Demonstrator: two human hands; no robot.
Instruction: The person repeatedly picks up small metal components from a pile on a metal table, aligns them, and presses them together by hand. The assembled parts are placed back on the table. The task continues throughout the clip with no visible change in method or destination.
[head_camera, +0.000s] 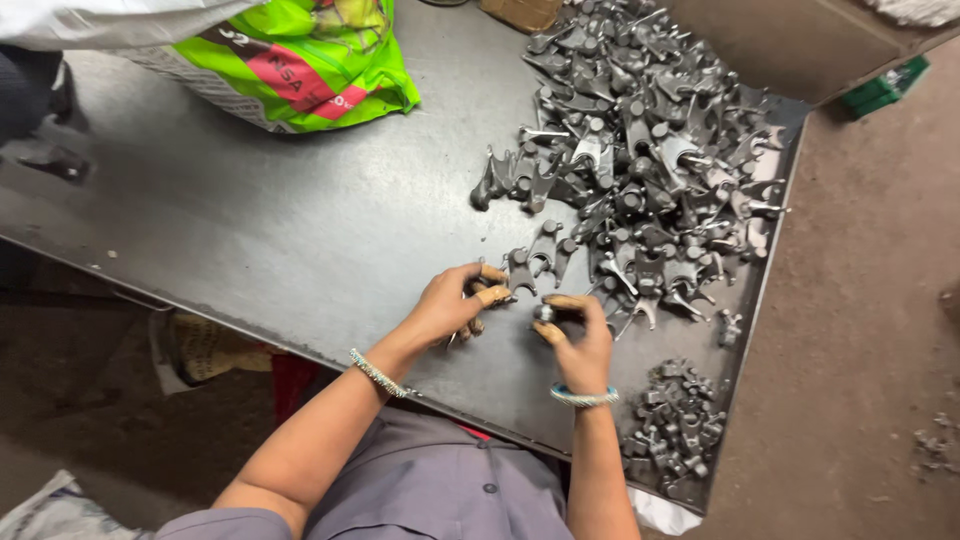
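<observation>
Near the table edge, one fork is pinched in the right hand, axis unclear, another fork gripped in the left hand.

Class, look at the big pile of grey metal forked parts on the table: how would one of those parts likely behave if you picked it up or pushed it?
A part from the pile is probably stiff and heavy for its size, since it looks like solid grey metal. Its forked prongs would likely snag neighbours when pushed. It seems unlikely to roll, given the irregular shape.
</observation>
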